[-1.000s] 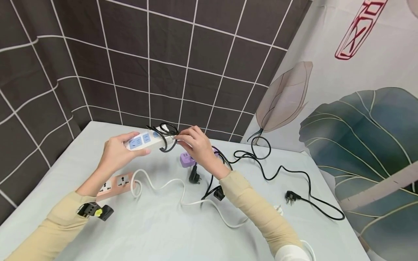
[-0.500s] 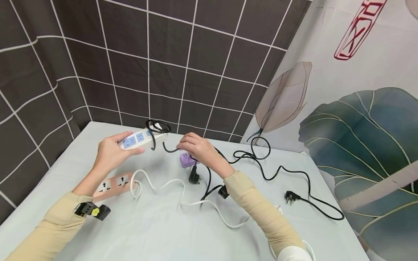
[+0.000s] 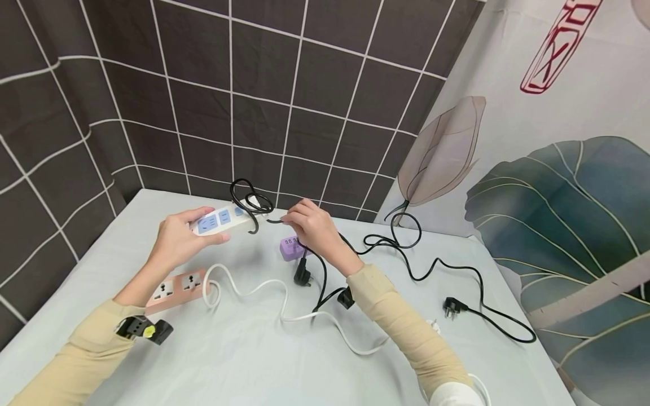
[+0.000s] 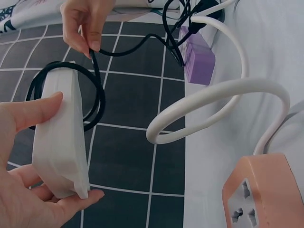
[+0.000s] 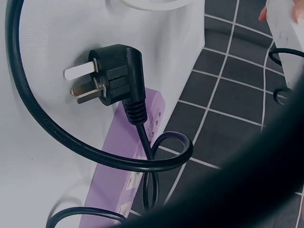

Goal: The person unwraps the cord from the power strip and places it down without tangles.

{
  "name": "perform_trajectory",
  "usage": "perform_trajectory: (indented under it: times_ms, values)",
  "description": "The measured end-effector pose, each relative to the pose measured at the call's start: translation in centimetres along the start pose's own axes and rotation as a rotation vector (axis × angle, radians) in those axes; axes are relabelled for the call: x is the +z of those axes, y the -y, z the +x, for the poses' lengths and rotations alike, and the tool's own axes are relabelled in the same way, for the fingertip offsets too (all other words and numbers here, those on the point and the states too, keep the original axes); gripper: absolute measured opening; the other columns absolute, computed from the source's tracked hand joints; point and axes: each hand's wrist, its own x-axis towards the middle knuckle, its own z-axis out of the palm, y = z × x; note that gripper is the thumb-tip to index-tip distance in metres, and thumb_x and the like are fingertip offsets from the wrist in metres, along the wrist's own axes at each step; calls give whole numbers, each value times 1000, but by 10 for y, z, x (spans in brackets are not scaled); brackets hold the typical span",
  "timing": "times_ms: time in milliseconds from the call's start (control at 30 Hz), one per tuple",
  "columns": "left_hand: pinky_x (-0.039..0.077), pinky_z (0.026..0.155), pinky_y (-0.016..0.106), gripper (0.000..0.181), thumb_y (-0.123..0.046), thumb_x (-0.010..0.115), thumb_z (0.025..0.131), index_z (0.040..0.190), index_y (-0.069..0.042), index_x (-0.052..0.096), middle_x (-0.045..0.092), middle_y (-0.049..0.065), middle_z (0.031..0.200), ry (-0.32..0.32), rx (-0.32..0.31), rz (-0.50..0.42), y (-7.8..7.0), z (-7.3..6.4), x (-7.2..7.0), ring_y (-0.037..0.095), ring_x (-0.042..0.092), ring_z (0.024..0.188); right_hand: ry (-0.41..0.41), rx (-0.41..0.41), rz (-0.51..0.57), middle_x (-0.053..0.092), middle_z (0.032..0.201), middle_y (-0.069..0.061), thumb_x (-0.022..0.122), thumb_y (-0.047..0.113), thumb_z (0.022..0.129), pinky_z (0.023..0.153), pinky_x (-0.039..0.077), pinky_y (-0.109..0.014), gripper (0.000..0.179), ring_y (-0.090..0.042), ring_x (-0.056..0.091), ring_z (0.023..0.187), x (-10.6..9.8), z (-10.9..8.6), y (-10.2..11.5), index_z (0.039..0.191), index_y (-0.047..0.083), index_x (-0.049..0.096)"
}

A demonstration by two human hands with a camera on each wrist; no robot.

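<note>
My left hand (image 3: 178, 237) grips the near end of a white power strip (image 3: 225, 217) with blue sockets, thumb on one side and fingers on the other. The strip is held up over the table, its far end raised. Loops of black cable (image 4: 98, 97) hang around that far end. To the right of the strip, my right hand (image 3: 315, 228) pinches the same cable between thumb and fingertips. Below that hand lies a purple power strip (image 5: 114, 142), partly hidden in the head view. A black plug (image 5: 114, 76) with metal prongs is beside it.
An orange-pink power strip (image 3: 178, 293) lies under the left forearm. Its white cable (image 3: 286, 296) winds across the table toward the right sleeve. On the right, another black plug (image 3: 453, 306) ends a long black cable (image 3: 406, 259). A dark tiled backdrop (image 3: 264, 113) stands behind.
My right hand has moved right, away from the strip's end, drawing the cable out, and has risen slightly since. The left hand dipped left with the strip and came partly back; the loops have loosened.
</note>
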Motion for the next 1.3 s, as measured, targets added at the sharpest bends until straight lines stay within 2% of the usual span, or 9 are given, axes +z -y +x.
perform_trajectory:
  times_ms: [233, 400, 567, 733, 967, 1100, 1300]
  values:
    - [41, 75, 30, 77, -39, 81, 73, 137, -7, 53, 58, 25, 129, 11, 6, 18, 2, 1, -1, 34, 56, 105, -46, 92, -35, 72, 87, 2, 67, 6, 87, 74, 53, -23, 9, -14, 60, 86, -4, 0, -3, 87, 11, 75]
    - [40, 75, 31, 77, -39, 81, 73, 137, -5, 52, 58, 25, 129, 11, 8, 31, 5, 1, -4, 34, 56, 106, -86, 117, -51, 71, 85, 2, 66, 7, 88, 71, 53, -23, 9, -14, 61, 85, -6, -2, -6, 87, 12, 74]
    - [41, 74, 30, 78, -37, 81, 73, 137, -4, 52, 58, 26, 129, -1, -1, 39, 11, 2, -6, 35, 57, 106, -104, 98, -53, 71, 84, 2, 66, 5, 87, 69, 53, -24, 10, -15, 61, 84, -9, -7, -8, 84, 12, 73]
    - [39, 70, 29, 80, -40, 81, 73, 138, -6, 51, 58, 27, 128, -23, -45, 56, 19, 6, -7, 35, 56, 104, -108, 68, -46, 71, 83, 1, 65, 1, 86, 69, 53, -25, 13, -16, 61, 82, -14, -13, -7, 82, 11, 73]
    - [39, 69, 24, 81, -43, 81, 73, 139, -6, 50, 57, 26, 131, -102, -94, 14, 31, 10, -10, 34, 56, 109, -99, 9, -39, 69, 81, 1, 68, -2, 80, 66, 50, -23, 13, -15, 58, 78, -21, -24, -5, 82, 10, 72]
    - [39, 65, 16, 80, -45, 80, 73, 139, -8, 52, 60, 23, 129, -153, -126, -22, 35, 10, -12, 23, 56, 103, -86, -29, -42, 68, 79, 2, 70, -6, 76, 62, 49, -22, 18, -14, 57, 76, -22, -31, -3, 82, 11, 72]
    - [39, 60, 9, 78, -45, 80, 73, 138, -11, 53, 61, 20, 129, -185, -146, -67, 33, 11, -14, 6, 51, 90, -14, -86, -47, 68, 81, 3, 66, -12, 72, 70, 50, -23, 27, -14, 58, 79, -19, -35, 2, 83, 12, 71]
